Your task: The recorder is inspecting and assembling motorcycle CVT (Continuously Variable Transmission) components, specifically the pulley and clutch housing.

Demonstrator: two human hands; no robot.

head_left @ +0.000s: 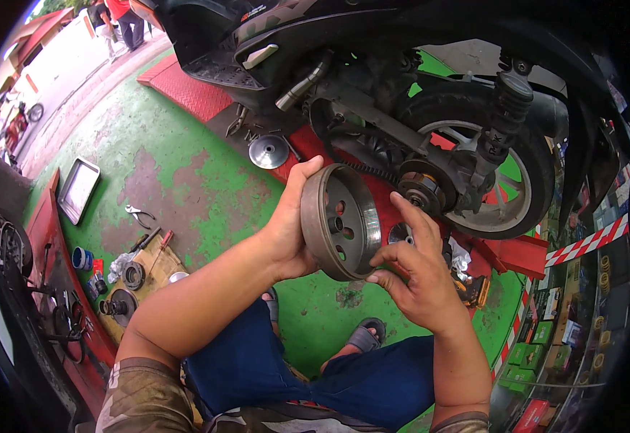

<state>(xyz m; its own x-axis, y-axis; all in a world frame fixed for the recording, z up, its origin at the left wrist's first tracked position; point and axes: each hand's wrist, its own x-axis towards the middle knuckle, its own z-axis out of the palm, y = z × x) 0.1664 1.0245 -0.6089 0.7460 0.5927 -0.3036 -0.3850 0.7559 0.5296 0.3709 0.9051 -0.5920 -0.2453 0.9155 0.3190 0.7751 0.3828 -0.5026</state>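
Observation:
A round steel clutch bell (pixel 318 234), with holes in its flat face, is held up in front of me, its hollow side tilted to the right. My left hand (pixel 286 229) is closed around its left side, thumb up along the upper rim and fingers partly hidden behind it. The thumb and a bent finger of my right hand (pixel 424 278) meet at the lower right rim, while another finger points up beside the bell. Beyond the hands stands a scooter with its rear wheel (pixel 499 227) and drive side exposed; the clutch assembly (pixel 424 189) shows at the hub.
A metal pulley disc (pixel 269 151) lies on the red ramp, near small bolts. At left are a metal tray (pixel 80 190), pliers (pixel 140 214) and cardboard (pixel 157 261) with tools and round parts. Shelves of boxes (pixel 538 339) line the right side, behind striped tape (pixel 587 240).

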